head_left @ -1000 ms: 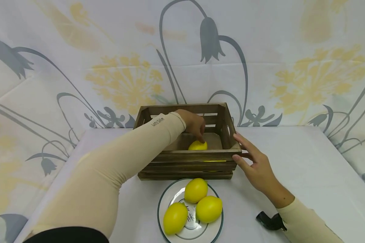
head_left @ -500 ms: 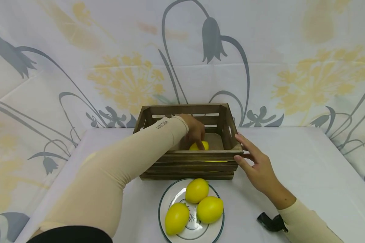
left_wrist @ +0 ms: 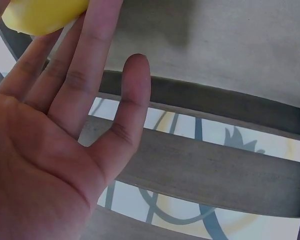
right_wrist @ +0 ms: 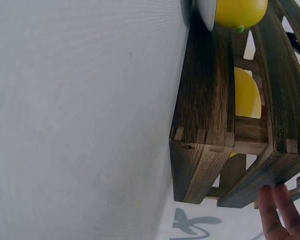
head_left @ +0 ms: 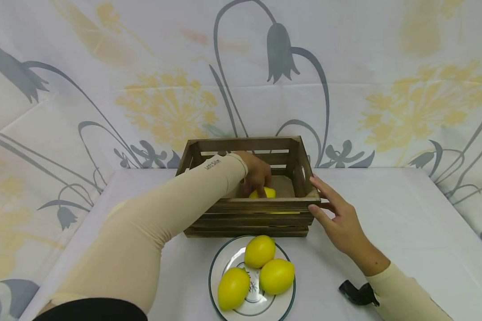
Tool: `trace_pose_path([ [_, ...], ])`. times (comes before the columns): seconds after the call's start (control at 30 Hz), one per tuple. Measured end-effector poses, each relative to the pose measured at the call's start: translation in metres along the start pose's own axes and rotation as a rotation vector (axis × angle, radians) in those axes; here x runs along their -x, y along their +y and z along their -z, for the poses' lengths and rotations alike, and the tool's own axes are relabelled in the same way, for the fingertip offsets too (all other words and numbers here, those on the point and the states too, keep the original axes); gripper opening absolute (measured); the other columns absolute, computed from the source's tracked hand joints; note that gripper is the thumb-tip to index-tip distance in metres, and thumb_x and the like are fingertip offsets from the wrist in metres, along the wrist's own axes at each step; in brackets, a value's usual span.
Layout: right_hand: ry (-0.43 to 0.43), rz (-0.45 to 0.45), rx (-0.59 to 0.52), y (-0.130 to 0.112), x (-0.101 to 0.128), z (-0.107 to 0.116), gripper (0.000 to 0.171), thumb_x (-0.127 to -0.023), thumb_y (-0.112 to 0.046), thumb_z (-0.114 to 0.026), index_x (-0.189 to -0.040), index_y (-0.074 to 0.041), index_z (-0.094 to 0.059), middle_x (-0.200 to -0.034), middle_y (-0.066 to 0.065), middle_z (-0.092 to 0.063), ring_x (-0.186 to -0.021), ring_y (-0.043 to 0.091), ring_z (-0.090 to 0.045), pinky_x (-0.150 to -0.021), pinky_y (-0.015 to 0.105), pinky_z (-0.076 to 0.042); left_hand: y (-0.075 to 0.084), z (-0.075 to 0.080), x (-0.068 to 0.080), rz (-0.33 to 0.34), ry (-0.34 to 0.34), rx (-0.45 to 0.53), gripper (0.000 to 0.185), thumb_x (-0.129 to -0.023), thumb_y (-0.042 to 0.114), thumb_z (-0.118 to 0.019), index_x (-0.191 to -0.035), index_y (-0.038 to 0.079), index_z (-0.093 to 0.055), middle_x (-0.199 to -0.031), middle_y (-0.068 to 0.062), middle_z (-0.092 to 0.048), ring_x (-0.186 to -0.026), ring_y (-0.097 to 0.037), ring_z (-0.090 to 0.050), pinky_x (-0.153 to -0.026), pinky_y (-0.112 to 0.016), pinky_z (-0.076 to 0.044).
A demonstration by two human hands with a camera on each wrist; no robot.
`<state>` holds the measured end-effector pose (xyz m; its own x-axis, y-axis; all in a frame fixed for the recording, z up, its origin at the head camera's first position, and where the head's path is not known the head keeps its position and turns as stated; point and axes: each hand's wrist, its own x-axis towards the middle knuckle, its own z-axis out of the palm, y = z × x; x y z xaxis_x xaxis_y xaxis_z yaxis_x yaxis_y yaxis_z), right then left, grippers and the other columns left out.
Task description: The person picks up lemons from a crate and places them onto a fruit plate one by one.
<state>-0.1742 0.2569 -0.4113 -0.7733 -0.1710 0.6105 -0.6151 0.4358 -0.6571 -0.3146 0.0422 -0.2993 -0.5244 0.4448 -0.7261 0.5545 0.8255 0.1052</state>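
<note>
Straight, relaxed fingers of the left hand (head_left: 258, 171) reach down into the dark slatted wooden crate (head_left: 249, 209), fingertips touching the yellow lemon (head_left: 265, 192) that lies on the crate floor near its front wall; the left wrist view shows the palm flat and the fingers extended, with the lemon (left_wrist: 40, 15) against the fingertips and nothing clasped. Right hand (head_left: 337, 218), fingers spread and straight, rests against the crate's front right corner, thumb on the front slat and fingers along the right end wall; it grips nothing. Crate stands at the middle of the white-covered table (head_left: 405, 214), towards its back edge. White round plate with a dark green rim (head_left: 214, 267) sits just in front of the crate, near the table's front edge, carrying three more yellow lemons (head_left: 259, 251). Small black object (head_left: 355, 292) lies by the right sleeve (head_left: 405, 294). Floral-printed cloth (head_left: 164, 98) hangs behind the table
</note>
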Motion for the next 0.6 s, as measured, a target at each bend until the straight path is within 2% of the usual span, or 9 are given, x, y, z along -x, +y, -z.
trace_pose_path([
  [0.13, 0.001, 0.003, 0.006, 0.0, 0.0, 0.0, 0.069, -0.087, 0.007, -0.068, -0.15, -0.013, -0.047, -0.155, 0.009, -0.046, -0.121, -0.012, -0.05, -0.094, 0.004, -0.044, 0.0, 0.0, 0.003, 0.005, 0.006, 0.024, 0.051, -0.092, 0.043, -0.07, -0.136, 0.018, -0.059, -0.093, -0.002, -0.078, -0.095, -0.019, -0.074, -0.098, -0.042, -0.053],
  [0.27, -0.001, 0.0, 0.016, -0.001, 0.0, 0.0, 0.07, -0.087, 0.006, -0.069, -0.15, -0.014, -0.046, -0.155, 0.009, -0.046, -0.12, -0.013, -0.05, -0.094, 0.004, -0.043, 0.002, 0.002, 0.011, 0.011, 0.034, -0.011, 0.055, -0.093, 0.044, -0.069, -0.14, 0.02, -0.056, -0.094, -0.001, -0.078, -0.096, -0.018, -0.074, -0.096, -0.038, -0.054],
  [0.33, 0.002, -0.004, 0.018, -0.001, 0.001, 0.0, 0.07, -0.087, 0.006, -0.069, -0.15, -0.014, -0.046, -0.155, 0.009, -0.046, -0.119, -0.013, -0.05, -0.093, 0.003, -0.043, 0.002, 0.003, 0.015, 0.013, 0.048, -0.034, 0.057, -0.093, 0.045, -0.069, -0.142, 0.02, -0.055, -0.098, -0.002, -0.078, -0.096, -0.017, -0.075, -0.094, -0.036, -0.055],
  [0.47, 0.003, -0.007, 0.014, 0.0, 0.0, 0.0, 0.07, -0.088, 0.007, -0.068, -0.15, -0.014, -0.046, -0.155, 0.008, -0.047, -0.119, -0.013, -0.05, -0.093, 0.003, -0.043, 0.002, 0.004, 0.021, 0.028, 0.111, -0.038, 0.062, -0.091, 0.045, -0.071, -0.145, 0.021, -0.053, -0.128, -0.002, -0.068, -0.097, -0.015, -0.074, -0.094, -0.035, -0.053],
  [0.53, 0.0, -0.01, 0.014, 0.0, 0.0, 0.0, 0.07, -0.088, 0.007, -0.068, -0.151, -0.015, -0.046, -0.155, 0.007, -0.046, -0.119, -0.013, -0.05, -0.094, 0.003, -0.043, 0.001, 0.005, 0.024, 0.034, 0.151, -0.029, 0.062, -0.089, 0.045, -0.073, -0.143, 0.022, -0.054, -0.133, -0.002, -0.064, -0.097, -0.015, -0.074, -0.093, -0.035, -0.052],
  [0.6, -0.002, -0.015, 0.017, 0.0, 0.0, -0.001, 0.07, -0.088, 0.007, -0.068, -0.151, -0.015, -0.046, -0.155, 0.006, -0.046, -0.118, -0.014, -0.049, -0.093, 0.003, -0.043, -0.002, 0.005, 0.028, 0.03, 0.188, -0.028, 0.062, -0.088, 0.046, -0.074, -0.142, 0.022, -0.055, -0.128, -0.001, -0.065, -0.096, -0.016, -0.073, -0.09, -0.033, -0.052],
])
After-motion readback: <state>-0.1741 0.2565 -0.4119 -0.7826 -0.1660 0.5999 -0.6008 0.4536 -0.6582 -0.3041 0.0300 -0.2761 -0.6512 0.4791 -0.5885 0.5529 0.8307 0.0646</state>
